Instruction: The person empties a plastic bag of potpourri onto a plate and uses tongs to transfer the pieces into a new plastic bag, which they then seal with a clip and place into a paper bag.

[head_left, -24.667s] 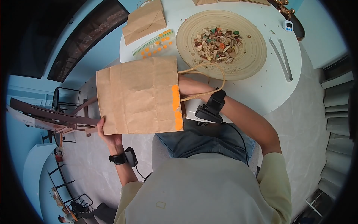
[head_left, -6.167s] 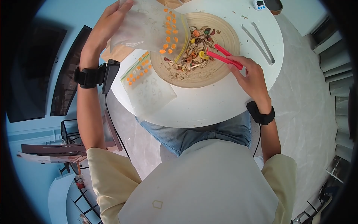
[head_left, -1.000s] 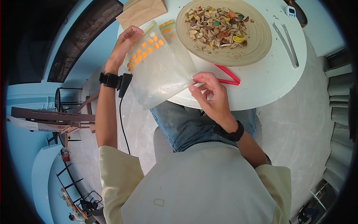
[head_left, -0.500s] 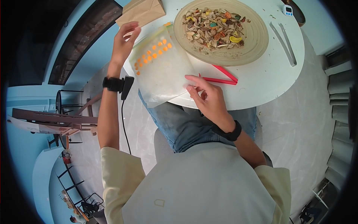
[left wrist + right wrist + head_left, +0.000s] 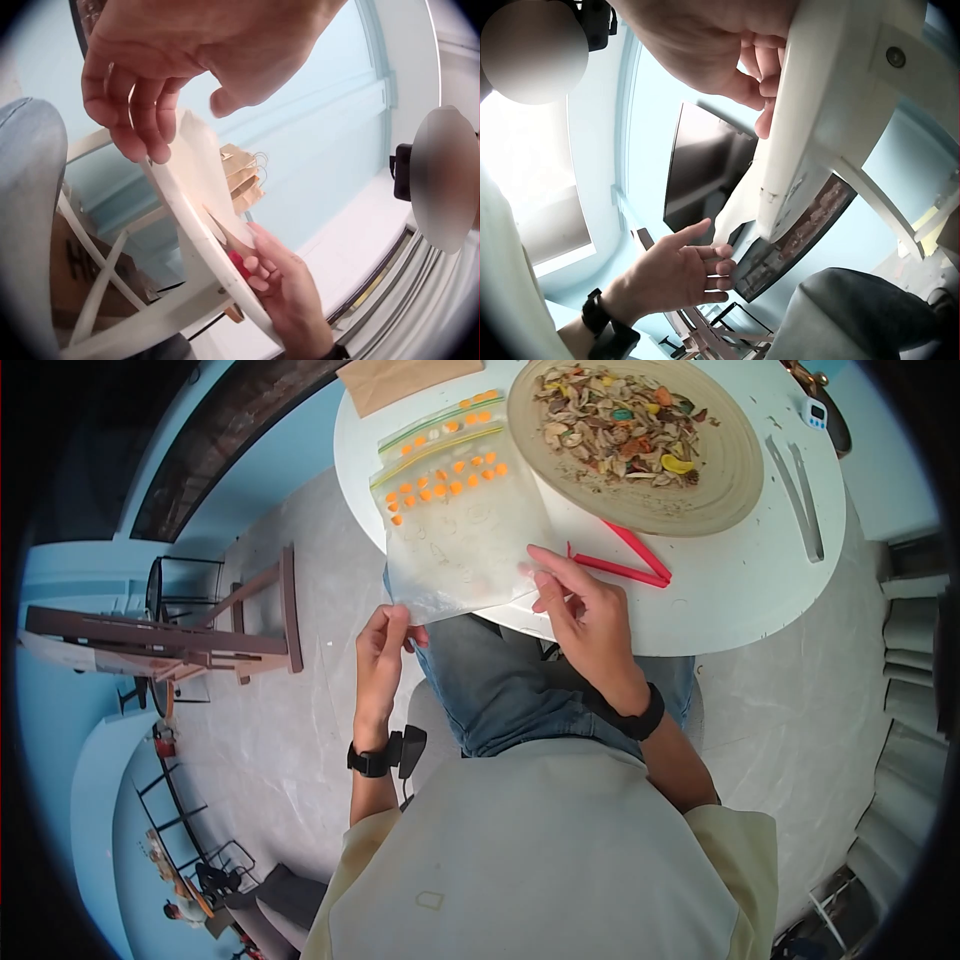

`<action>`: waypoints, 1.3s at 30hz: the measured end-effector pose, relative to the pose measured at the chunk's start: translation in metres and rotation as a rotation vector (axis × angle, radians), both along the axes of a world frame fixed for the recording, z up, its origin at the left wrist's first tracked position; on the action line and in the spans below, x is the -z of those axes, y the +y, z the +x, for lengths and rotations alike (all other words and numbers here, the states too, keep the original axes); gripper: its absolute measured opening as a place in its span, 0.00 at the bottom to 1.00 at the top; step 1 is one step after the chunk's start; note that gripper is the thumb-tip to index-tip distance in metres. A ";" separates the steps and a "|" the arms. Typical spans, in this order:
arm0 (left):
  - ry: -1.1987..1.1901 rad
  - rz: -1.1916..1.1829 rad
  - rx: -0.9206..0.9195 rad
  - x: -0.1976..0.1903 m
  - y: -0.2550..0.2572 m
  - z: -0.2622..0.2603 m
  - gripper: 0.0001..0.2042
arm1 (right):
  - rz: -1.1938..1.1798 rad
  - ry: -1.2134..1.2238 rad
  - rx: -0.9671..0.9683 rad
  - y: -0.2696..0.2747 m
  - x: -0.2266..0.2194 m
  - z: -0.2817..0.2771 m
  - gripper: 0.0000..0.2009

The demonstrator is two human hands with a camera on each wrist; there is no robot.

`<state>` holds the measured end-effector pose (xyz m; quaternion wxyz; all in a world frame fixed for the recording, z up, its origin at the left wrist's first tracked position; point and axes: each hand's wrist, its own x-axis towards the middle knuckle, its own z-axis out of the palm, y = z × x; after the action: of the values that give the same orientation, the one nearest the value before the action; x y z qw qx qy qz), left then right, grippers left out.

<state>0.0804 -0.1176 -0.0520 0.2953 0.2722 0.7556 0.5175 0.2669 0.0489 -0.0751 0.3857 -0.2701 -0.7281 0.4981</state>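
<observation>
In the head view a translucent zip bag point(image 5: 465, 555) with orange dots lies on the near left of the white table, its bottom edge towards the person. My right hand point(image 5: 595, 615) pinches its lower right corner between thumb and forefinger. At the lower left corner is my left hand point(image 5: 380, 650), fingers close to the plastic. The left wrist view shows that hand's thumb and fingers point(image 5: 154, 142) apart. Another dotted zip bag point(image 5: 430, 432) is mostly hidden beneath the first. Red tongs point(image 5: 640, 560) lie beside my right hand, partly under a round plate point(image 5: 735, 495) holding dried potpourri point(image 5: 625, 435).
Metal tongs point(image 5: 800, 505) and a small timer point(image 5: 815, 413) are on the table's right side. A brown paper bag point(image 5: 410, 382) lies at the back left. The near edge of the table point(image 5: 690, 652) runs above the person's lap point(image 5: 530, 700).
My left hand has let go of the bag's zip end and moved down to its lower left corner. The bag has been lowered and turned straighter; my right hand stays at its corner.
</observation>
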 end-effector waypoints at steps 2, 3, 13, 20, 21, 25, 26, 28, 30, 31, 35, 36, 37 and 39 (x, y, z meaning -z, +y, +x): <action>-0.016 0.102 0.035 0.010 -0.001 -0.005 0.15 | -0.002 0.036 -0.020 -0.001 -0.001 0.001 0.12; -0.012 0.102 0.033 0.013 -0.004 -0.006 0.15 | -0.004 0.076 -0.020 -0.002 -0.002 0.000 0.11; -0.190 0.144 -0.054 0.006 -0.005 0.008 0.12 | 0.008 -0.054 -0.008 -0.001 -0.004 0.002 0.12; -0.144 0.060 0.042 0.006 0.004 -0.013 0.15 | 0.084 -0.015 0.009 -0.001 -0.005 0.001 0.14; -0.145 0.059 0.046 0.010 0.001 -0.015 0.15 | 0.035 -0.019 -0.001 -0.001 -0.004 0.001 0.15; -0.208 0.057 0.001 0.002 0.000 -0.007 0.15 | 0.037 -0.014 0.016 -0.001 0.001 0.000 0.16; -0.225 0.040 -0.025 -0.002 0.002 -0.005 0.14 | 0.049 0.003 0.024 -0.001 0.002 0.000 0.17; -0.241 0.097 -0.043 -0.007 0.006 -0.008 0.13 | 0.064 0.020 0.033 0.000 0.002 0.001 0.17; -0.259 0.153 -0.065 -0.009 0.009 -0.017 0.13 | 0.091 -0.041 -0.030 0.000 0.001 0.004 0.18; -0.177 0.081 -0.041 -0.010 0.010 -0.024 0.13 | 0.090 -0.043 -0.032 0.001 0.001 0.004 0.18; 0.075 0.049 0.012 -0.016 0.018 -0.034 0.09 | 0.122 -0.040 -0.053 0.000 0.000 0.004 0.18; 0.079 0.051 0.022 -0.014 0.019 -0.042 0.09 | 0.115 -0.039 -0.060 0.000 -0.001 0.005 0.18; 0.096 0.147 0.001 -0.016 0.021 -0.050 0.08 | 0.116 -0.038 -0.048 0.000 -0.002 0.004 0.18; 0.111 0.249 -0.009 -0.017 0.030 -0.059 0.06 | 0.131 -0.024 -0.001 -0.001 -0.005 0.001 0.17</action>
<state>0.0210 -0.0873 -0.0355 0.2147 0.3314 0.7020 0.5927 0.2683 0.0476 -0.0702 0.3933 -0.2499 -0.7639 0.4464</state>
